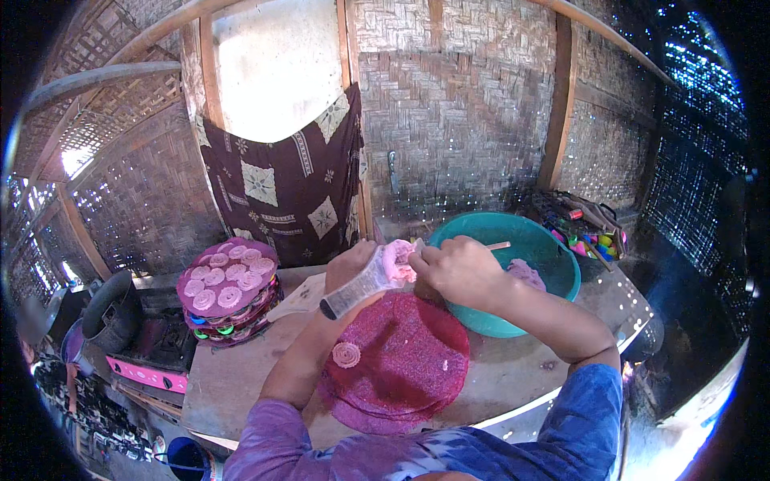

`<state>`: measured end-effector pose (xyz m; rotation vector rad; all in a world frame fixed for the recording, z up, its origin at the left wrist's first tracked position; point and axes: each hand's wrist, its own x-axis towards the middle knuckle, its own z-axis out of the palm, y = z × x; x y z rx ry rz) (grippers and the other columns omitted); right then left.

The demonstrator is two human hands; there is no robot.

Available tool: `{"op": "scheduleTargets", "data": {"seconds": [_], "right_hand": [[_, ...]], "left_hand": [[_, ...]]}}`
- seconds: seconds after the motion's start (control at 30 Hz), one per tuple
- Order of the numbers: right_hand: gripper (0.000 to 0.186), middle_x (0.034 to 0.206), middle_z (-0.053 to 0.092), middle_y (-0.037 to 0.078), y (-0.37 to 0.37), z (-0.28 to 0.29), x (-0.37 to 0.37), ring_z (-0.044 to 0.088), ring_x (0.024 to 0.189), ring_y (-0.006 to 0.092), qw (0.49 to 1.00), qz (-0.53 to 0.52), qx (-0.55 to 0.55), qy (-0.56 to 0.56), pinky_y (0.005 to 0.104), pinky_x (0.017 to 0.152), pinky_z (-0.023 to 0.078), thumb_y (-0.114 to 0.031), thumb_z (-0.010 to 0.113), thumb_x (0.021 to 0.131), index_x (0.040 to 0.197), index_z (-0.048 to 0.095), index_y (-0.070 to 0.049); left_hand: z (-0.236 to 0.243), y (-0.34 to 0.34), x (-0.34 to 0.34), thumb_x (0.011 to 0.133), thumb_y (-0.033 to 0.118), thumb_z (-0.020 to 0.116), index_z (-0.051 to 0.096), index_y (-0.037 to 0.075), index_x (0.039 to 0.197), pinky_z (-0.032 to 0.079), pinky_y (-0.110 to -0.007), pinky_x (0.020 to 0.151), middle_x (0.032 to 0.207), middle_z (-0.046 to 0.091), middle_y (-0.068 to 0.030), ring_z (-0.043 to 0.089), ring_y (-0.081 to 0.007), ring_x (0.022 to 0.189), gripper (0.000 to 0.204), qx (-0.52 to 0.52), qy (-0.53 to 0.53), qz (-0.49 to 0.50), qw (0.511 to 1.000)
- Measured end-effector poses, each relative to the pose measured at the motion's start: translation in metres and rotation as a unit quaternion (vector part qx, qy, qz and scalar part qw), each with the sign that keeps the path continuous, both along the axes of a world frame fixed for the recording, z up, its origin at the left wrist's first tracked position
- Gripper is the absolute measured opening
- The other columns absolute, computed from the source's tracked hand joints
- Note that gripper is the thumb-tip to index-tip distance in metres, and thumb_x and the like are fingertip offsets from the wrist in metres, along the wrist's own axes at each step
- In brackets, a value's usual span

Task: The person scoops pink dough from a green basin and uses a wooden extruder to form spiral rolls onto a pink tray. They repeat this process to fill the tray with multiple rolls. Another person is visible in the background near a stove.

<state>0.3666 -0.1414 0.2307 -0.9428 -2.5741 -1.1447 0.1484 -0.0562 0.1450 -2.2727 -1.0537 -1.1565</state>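
Note:
My left hand [346,264] is wrapped round a clear tube [353,282] with a dark end, tilted over the table. Pink dough [396,260] bulges at the tube's upper mouth. Against that dough my right hand [461,271] is closed, its fingertips pinched at the dough's edge. Below both hands lies a stack of round red mats [401,353], with one pink dough swirl [346,355] near its left edge. A teal basin [461,228] stands just beyond my right forearm and holds a lump of pink dough [525,275]. A wooden stick [498,245] shows next to my right hand.
On the left, a stack of round trays [192,301] carries several pink swirls. A flat pale board [298,298] lies between it and my left arm. Further left stand a pink-fronted stove [148,373] and a dark pot [110,313]. A basket [576,216] with colourful items sits back right.

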Motion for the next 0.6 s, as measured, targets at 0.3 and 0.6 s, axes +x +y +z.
{"op": "scheduleTargets", "data": {"seconds": [0.3, 0.6], "right_hand": [[0.03, 0.077, 0.06, 0.004, -0.018, 0.015, 0.028, 0.065, 0.068, 0.0215, 0.989, -0.085, 0.033, 0.12, 0.0346, 0.06, 0.052, -0.018, 0.059, 0.078, 0.106, 0.062, -0.01], [0.016, 0.075, 0.061, 0.006, -0.006, 0.009, -0.01, 0.066, 0.066, 0.0228, 0.999, 0.025, -0.012, 0.036, 0.0365, 0.057, 0.051, -0.018, 0.057, 0.08, 0.093, 0.057, -0.008]], "left_hand": [[-0.002, 0.02, -0.042, 0.08, 0.032, 0.068, 0.065, 0.017, 0.09, 0.049, -0.042, 0.067, 0.082, 0.063, -0.0069, 0.062, -0.0296, 0.077, 0.018, 0.048, 0.029, 0.029, 0.998], [-0.009, -0.002, -0.02, 0.072, 0.042, 0.074, 0.061, 0.015, 0.081, 0.046, -0.042, 0.057, 0.075, 0.057, -0.0069, 0.057, -0.03, 0.066, 0.031, -0.005, 0.021, 0.049, 0.999]]}}
